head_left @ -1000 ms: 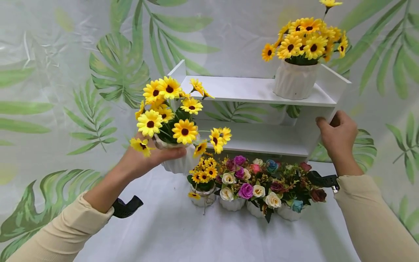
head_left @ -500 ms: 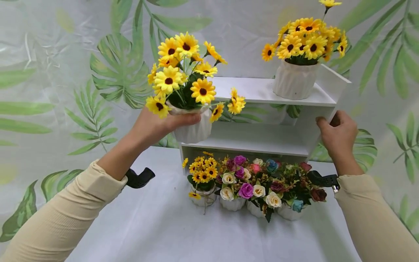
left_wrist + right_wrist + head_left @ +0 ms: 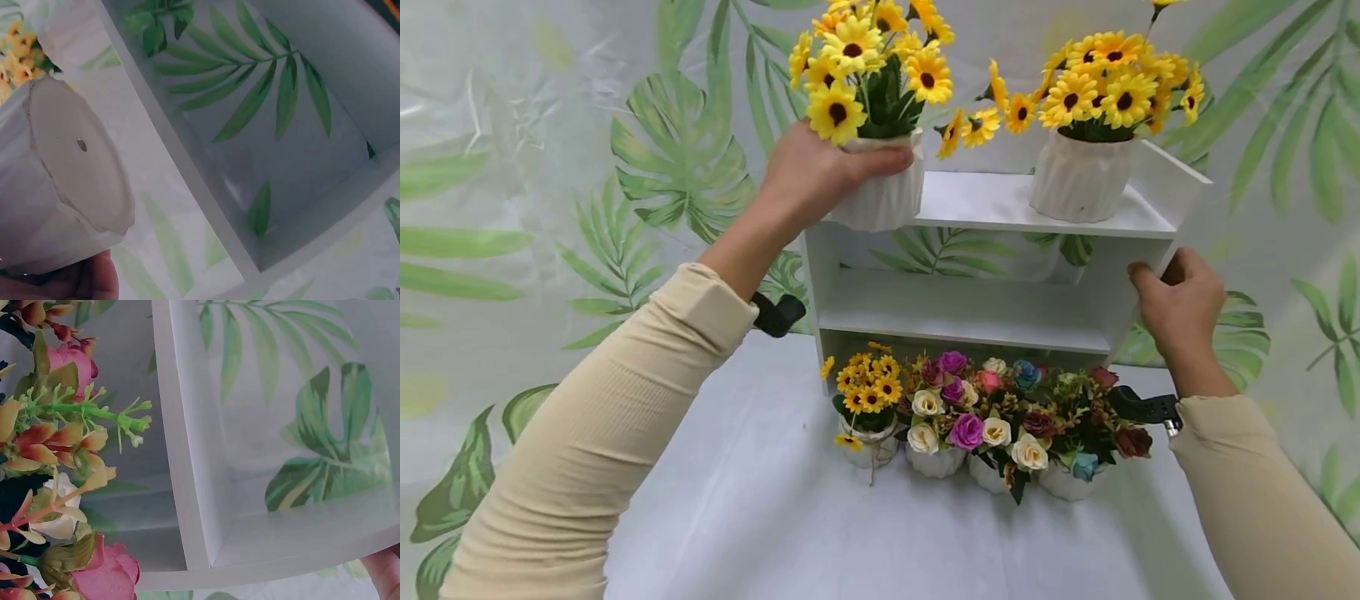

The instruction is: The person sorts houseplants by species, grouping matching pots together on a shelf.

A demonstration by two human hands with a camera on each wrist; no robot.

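My left hand (image 3: pixel 820 175) grips a white ribbed pot (image 3: pixel 883 187) of yellow artificial sunflowers (image 3: pixel 880 71), thumb across its front. It is held at the left end of the white shelf's (image 3: pixel 962 312) top board. In the left wrist view the pot's underside (image 3: pixel 81 156), with a small hole, shows apart from the board's edge. My right hand (image 3: pixel 1183 308) holds the shelf's right side panel, its fingers partly hidden; its thumb (image 3: pixel 384 572) shows at that edge in the right wrist view. A second sunflower pot (image 3: pixel 1082 179) stands on the top board's right end.
A small sunflower pot (image 3: pixel 868 450) and several pots of mixed roses (image 3: pixel 1000 417) stand in a row on the white tablecloth (image 3: pixel 850 542) before the shelf's lowest level. A leaf-printed sheet (image 3: pixel 685 150) hangs behind.
My left hand has carried the sunflower pot up and to the right, from in front of the shelf to the top board's left end. The right hand has stayed on the side panel.
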